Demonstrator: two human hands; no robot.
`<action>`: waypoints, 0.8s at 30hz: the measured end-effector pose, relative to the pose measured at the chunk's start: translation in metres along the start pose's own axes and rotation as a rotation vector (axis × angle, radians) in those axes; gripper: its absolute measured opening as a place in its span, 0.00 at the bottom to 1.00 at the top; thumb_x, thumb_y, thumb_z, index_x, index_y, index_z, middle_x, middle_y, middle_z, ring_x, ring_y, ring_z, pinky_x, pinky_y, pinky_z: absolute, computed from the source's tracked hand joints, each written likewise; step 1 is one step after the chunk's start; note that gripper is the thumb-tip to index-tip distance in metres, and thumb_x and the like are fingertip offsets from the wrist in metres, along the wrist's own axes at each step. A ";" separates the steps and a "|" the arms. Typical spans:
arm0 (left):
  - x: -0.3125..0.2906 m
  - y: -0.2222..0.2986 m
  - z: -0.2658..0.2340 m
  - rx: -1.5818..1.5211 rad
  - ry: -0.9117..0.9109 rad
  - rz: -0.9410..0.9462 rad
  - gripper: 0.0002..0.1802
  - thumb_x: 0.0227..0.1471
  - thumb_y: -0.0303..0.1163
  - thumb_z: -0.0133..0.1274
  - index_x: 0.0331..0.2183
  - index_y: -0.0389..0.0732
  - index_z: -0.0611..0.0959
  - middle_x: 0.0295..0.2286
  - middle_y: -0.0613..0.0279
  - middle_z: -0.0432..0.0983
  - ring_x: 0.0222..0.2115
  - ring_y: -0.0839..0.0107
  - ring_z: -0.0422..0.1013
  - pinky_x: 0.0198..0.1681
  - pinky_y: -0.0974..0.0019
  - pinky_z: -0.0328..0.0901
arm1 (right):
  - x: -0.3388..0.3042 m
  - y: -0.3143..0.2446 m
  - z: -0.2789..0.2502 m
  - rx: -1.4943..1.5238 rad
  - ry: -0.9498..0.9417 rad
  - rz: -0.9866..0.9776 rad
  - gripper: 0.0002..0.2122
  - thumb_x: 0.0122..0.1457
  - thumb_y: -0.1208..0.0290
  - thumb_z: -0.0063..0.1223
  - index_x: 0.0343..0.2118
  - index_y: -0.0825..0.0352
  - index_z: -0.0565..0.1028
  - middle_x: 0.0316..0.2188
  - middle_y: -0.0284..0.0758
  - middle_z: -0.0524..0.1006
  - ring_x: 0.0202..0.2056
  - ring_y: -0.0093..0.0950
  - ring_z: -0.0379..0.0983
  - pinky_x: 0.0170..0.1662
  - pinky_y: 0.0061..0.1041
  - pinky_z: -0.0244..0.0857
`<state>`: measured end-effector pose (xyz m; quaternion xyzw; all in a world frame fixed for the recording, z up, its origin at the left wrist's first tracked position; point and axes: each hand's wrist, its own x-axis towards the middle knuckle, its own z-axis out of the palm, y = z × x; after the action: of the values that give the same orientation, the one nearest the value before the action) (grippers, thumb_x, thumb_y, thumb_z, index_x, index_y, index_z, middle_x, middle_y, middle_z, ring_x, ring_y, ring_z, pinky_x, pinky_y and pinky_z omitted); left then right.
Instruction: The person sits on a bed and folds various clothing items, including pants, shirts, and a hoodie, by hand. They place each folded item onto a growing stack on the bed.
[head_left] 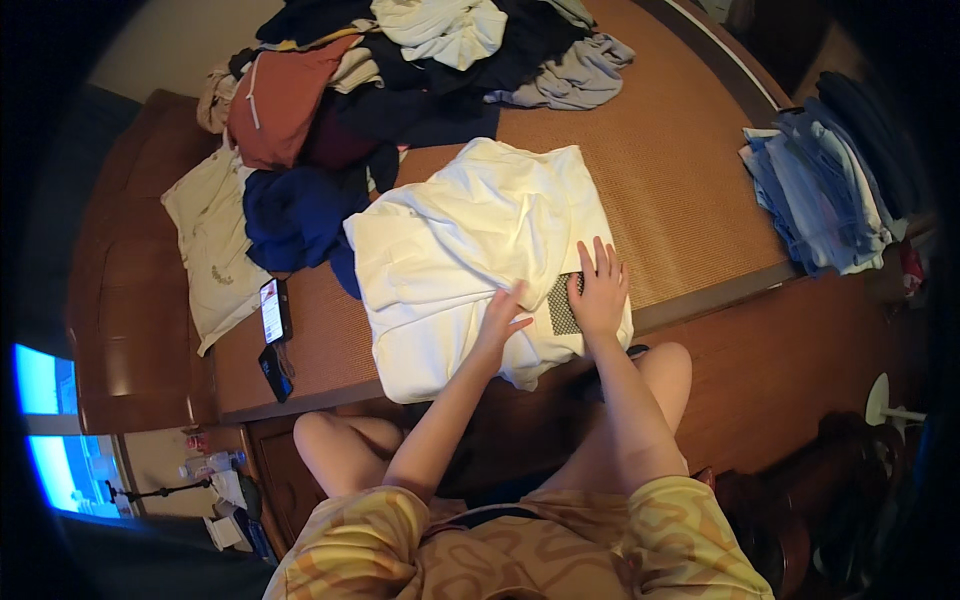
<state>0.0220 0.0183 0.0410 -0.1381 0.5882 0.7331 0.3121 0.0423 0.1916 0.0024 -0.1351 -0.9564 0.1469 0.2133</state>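
A white garment (pixel 450 250), partly folded and creased, lies in front of me at the near edge of the mat-covered bed. Near its right side shows a dark patterned patch (pixel 565 305). My right hand (pixel 601 292) rests flat on the cloth beside that patch, with fingers spread. Over the lower middle of the garment is my left hand (pixel 500 325), its fingers apart and slightly blurred. I see nothing held in either hand. Whether the left fingertips touch the fabric is hard to tell.
Heaped clothes (pixel 400 90) lie at the far left, with a blue garment (pixel 295 215) and a stained cream pillow (pixel 215 240) nearer. A lit phone (pixel 273 312) lies on the mat (pixel 680 200). Folded jeans (pixel 815 190) are stacked at the right edge.
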 end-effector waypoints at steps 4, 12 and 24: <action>0.012 0.014 0.017 0.076 -0.044 0.086 0.15 0.52 0.35 0.49 0.41 0.40 0.70 0.40 0.63 0.70 0.43 0.74 0.66 0.45 0.66 0.60 | 0.000 0.000 -0.001 -0.007 0.026 -0.016 0.23 0.51 0.64 0.47 0.53 0.54 0.65 0.57 0.32 0.59 0.58 0.32 0.52 0.59 0.41 0.45; 0.051 0.043 0.035 -0.188 -0.121 0.210 0.16 0.48 0.31 0.49 0.40 0.38 0.68 0.37 0.60 0.71 0.43 0.69 0.65 0.45 0.63 0.60 | -0.001 -0.005 -0.001 -0.006 0.009 -0.032 0.23 0.51 0.64 0.46 0.54 0.54 0.64 0.57 0.32 0.59 0.58 0.32 0.52 0.60 0.41 0.43; 0.003 -0.016 -0.006 0.602 0.524 0.523 0.35 0.37 0.29 0.62 0.45 0.36 0.61 0.23 0.62 0.67 0.23 0.67 0.67 0.30 0.66 0.63 | -0.002 0.004 0.002 0.031 0.022 -0.010 0.23 0.51 0.65 0.47 0.53 0.55 0.65 0.57 0.32 0.59 0.58 0.32 0.52 0.59 0.43 0.46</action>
<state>0.0287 0.0150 0.0256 -0.0692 0.8485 0.5244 -0.0157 0.0440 0.1942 -0.0013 -0.1284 -0.9523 0.1590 0.2265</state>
